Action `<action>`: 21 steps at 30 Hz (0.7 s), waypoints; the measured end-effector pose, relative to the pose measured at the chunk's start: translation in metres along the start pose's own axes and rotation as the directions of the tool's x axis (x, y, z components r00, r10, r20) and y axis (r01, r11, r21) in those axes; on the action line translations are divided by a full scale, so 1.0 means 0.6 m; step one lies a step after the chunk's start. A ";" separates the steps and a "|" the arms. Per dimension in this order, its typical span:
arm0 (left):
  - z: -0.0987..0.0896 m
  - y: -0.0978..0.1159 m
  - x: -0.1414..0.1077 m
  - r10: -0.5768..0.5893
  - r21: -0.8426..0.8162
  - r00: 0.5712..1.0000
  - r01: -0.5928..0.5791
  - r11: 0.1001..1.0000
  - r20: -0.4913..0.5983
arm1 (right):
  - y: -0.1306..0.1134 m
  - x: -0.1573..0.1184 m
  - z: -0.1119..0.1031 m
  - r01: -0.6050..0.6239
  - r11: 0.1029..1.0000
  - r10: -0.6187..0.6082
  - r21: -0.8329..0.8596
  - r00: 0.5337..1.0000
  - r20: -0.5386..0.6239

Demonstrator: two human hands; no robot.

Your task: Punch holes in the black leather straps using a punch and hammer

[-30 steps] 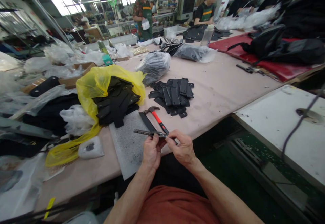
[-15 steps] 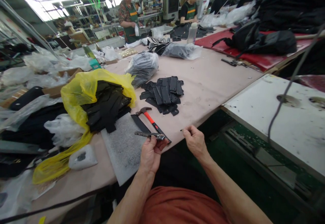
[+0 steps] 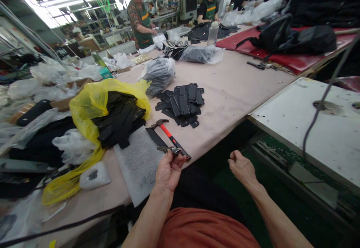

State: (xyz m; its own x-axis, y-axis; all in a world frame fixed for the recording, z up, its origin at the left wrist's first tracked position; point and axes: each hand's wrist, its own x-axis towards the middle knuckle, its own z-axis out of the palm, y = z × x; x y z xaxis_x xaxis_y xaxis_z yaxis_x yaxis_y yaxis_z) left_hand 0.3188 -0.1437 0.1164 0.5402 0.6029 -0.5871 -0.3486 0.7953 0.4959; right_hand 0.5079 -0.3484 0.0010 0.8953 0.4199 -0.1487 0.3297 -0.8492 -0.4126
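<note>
My left hand point(image 3: 168, 169) is closed on a small dark metal tool point(image 3: 173, 150), held over the table's front edge. Just behind it lies a hammer point(image 3: 168, 133) with a red and black handle, beside a black strip point(image 3: 155, 137). My right hand point(image 3: 242, 165) is off the table edge, fingers curled together; whether anything is pinched in them is too small to tell. A pile of black pieces point(image 3: 181, 103) sits beyond the hammer. To the left, a yellow bag point(image 3: 87, 98) holds more black pieces point(image 3: 118, 120). A grey speckled sheet point(image 3: 137, 162) lies under the strip's near side.
Clear bags of dark material point(image 3: 159, 73) stand behind the pile. A white board point(image 3: 298, 105) with round holes is at the right, with a cable hanging before it. A black backpack point(image 3: 300, 40) rests on a red surface. Several people are across the table point(image 3: 230, 75).
My right hand has moved right, away from my left hand and the table edge. The tool in my left hand has turned slightly. The person at the back left has shifted posture.
</note>
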 end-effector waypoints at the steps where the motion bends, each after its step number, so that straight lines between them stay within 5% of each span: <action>1: 0.000 0.002 -0.001 -0.001 -0.002 1.000 0.001 1.000 -0.009 | 0.000 0.000 0.003 0.008 0.999 -0.008 0.035 1.000 0.010; 5: 0.000 0.006 -0.004 0.027 0.009 1.000 -0.027 1.000 0.010 | -0.027 -0.002 0.004 0.043 0.986 -0.053 0.161 0.997 0.058; 10: -0.012 0.011 -0.008 0.143 0.149 0.983 -0.159 0.976 0.115 | -0.124 -0.025 -0.009 0.154 0.854 -0.205 0.497 0.978 0.048; 14: -0.033 0.028 -0.005 0.306 0.271 0.943 -0.331 0.904 0.130 | -0.227 -0.043 -0.016 0.308 0.743 -0.427 0.594 0.902 0.067; 18: -0.067 0.068 0.015 0.428 0.270 0.901 -0.430 0.862 0.071 | -0.316 -0.030 0.006 0.504 0.714 -0.595 0.486 0.803 0.041; 21: -0.110 0.111 0.039 0.555 0.371 0.832 -0.510 0.776 -0.018 | -0.369 -0.006 0.040 0.629 0.674 -0.695 0.387 0.717 0.046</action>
State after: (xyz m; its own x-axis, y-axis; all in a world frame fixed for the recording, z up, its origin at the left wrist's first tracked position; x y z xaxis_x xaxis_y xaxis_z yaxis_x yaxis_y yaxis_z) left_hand 0.2577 -0.0723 0.0933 0.2427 0.9437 -0.2247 -0.2616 0.2867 0.9216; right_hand 0.4246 -0.1542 0.0710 0.3991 0.9063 0.1391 0.6693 -0.1842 -0.7198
